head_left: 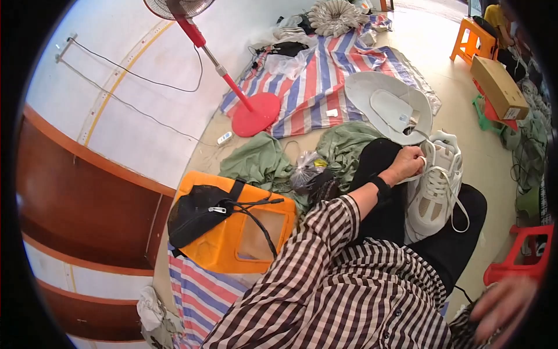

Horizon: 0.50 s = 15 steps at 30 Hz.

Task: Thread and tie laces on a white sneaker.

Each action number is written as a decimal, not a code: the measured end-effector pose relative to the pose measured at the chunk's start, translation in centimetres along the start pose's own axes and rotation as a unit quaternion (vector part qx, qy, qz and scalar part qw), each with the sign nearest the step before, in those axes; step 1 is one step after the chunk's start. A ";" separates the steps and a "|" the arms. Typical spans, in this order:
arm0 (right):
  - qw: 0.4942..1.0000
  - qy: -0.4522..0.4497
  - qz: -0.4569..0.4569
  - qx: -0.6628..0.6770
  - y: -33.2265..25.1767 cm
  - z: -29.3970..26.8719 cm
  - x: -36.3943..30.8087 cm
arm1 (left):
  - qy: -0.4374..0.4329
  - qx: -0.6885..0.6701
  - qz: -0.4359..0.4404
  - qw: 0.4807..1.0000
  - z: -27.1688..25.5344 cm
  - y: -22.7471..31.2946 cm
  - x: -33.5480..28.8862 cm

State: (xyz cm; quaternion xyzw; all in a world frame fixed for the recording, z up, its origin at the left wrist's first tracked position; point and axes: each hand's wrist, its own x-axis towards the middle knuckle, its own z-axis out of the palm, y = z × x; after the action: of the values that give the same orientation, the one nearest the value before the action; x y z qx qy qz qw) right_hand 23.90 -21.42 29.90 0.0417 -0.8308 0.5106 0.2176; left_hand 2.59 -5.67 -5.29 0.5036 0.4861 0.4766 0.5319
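Observation:
A white and beige sneaker (pixel 435 195) rests on my lap between my black-trousered legs, its toe toward me. White laces (pixel 459 210) run across its tongue, and one loose loop hangs down on the right side. My left hand (pixel 408 164) is closed beside the shoe's collar, pinching a shoelace that stretches from the eyelets. A black band circles that wrist. At the lower right edge, away from the shoe, my right hand (pixel 504 308) is smeared by motion; whether its fingers hold anything cannot be made out.
A pale wide-brimmed hat (pixel 356 90) lies just beyond the sneaker. An orange stool (pixel 197 256) with a black bag (pixel 200 215) stands left. The red fan (pixel 256 114) rises over striped sheeting (pixel 314 75). At right are a red stool (pixel 523 253), cardboard box (pixel 499 87) and another person (pixel 497 17).

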 end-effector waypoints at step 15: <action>0.824 0.418 0.377 -0.065 32.8 -4.2 -6.0 | -0.027 0.056 0.002 0.998 -0.2 2.2 -0.7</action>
State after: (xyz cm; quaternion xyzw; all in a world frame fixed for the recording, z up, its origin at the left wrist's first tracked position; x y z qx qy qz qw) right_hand 21.11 -3.09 1.83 -0.5067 -0.6422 0.4660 0.3371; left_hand 2.26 -6.29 -3.06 0.5458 0.4968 0.4360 0.5150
